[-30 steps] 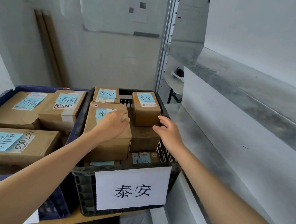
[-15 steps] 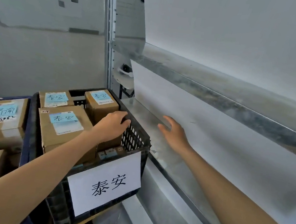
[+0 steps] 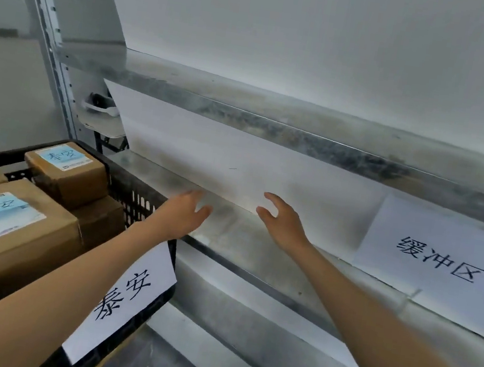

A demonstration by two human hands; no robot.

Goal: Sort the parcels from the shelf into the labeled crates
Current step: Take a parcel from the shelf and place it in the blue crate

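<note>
My left hand and my right hand both reach over the bare metal shelf, fingers apart and holding nothing. At the lower left stands a black crate with a white paper label in black characters on its front. Several brown cardboard parcels with blue stickers lie in the crate; the largest parcel is nearest me, and a smaller parcel sits behind it. No parcel shows on the visible part of the shelf.
A white sign with black characters hangs on the shelf's back panel at the right. An upper shelf edge runs above the hands. A perforated metal upright stands at the left.
My left hand has left the parcels in the crate and moved right over the shelf. My right hand reaches farther along the shelf, and my view has swung right, showing the white sign.
</note>
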